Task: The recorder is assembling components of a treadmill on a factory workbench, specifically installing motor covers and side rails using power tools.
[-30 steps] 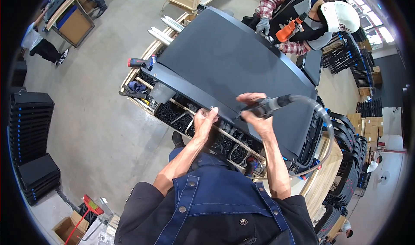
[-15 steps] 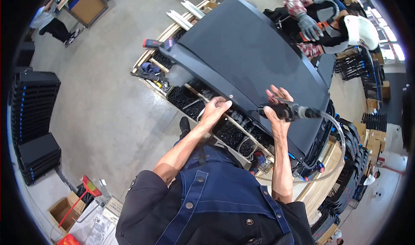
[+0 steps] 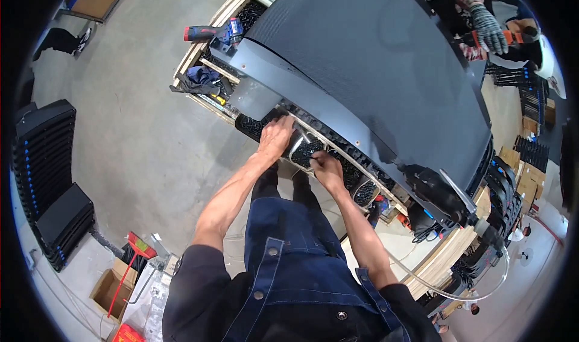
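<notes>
My left hand [image 3: 277, 137] reaches over the small-parts bins at the front edge of the bench, its fingers bent together and their tips hidden. My right hand [image 3: 327, 169] is closed in a pinch at a bin of small black fasteners [image 3: 306, 151]; whatever lies between its fingertips is too small to make out. Beyond both hands lies a large dark grey panel [image 3: 374, 58] with a smooth front rim [image 3: 301, 88] that has small holes in it. A black air screwdriver [image 3: 435, 189] with a metal lever and clear hose rests at the panel's right front corner, out of my hands.
A red and black cordless driver [image 3: 208, 33] sits at the panel's left corner. Dark cloth [image 3: 202, 79] lies in the bench tray. At the upper right, a gloved co-worker's hand [image 3: 490, 31] holds an orange tool. Stacked black panels [image 3: 51, 161] stand at far left.
My right hand has let go of the air screwdriver, which now rests at the panel's right, and has come down to the bins. My left hand has left the panel's rim for the bins.
</notes>
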Demonstrator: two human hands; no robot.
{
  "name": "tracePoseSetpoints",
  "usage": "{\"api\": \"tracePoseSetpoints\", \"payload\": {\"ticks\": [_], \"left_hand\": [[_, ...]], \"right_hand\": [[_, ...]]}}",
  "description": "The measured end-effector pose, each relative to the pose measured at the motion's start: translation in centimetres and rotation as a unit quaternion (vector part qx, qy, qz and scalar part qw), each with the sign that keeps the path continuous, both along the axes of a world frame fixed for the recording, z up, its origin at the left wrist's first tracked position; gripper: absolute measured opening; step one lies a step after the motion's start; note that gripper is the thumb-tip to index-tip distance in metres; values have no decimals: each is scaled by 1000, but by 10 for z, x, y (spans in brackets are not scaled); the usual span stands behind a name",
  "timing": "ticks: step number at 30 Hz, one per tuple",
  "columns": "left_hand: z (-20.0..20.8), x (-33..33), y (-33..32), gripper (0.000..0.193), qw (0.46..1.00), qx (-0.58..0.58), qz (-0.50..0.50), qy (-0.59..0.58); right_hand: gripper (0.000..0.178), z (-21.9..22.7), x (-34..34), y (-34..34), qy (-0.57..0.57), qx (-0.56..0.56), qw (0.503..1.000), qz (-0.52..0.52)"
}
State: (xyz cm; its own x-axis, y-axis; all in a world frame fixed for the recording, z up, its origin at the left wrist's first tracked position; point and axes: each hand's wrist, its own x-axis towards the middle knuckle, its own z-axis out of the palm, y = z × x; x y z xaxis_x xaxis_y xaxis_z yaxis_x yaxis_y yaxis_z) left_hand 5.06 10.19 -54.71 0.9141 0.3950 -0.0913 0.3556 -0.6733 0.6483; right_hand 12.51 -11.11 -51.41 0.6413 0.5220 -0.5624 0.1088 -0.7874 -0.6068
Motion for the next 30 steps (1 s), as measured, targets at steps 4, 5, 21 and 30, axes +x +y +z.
{"api": "tracePoseSetpoints", "payload": {"ticks": [4,5,21,30], "left_hand": [[83,-18,3,43,986,-158,44,14],[85,-28,-1,43,974,-214,78,0],[125,-77,-106,39,775,-605,182,-12],[220,-36,-156,36,830,-517,119,-174]], "right_hand": [[33,-42,-7,20,-164,-36,971,171],[27,-48,-8,22,-159,-55,964,206],[19,59,0,-12,236,220,929,-183],[21,191,16,-75,222,441,863,-105]]}}
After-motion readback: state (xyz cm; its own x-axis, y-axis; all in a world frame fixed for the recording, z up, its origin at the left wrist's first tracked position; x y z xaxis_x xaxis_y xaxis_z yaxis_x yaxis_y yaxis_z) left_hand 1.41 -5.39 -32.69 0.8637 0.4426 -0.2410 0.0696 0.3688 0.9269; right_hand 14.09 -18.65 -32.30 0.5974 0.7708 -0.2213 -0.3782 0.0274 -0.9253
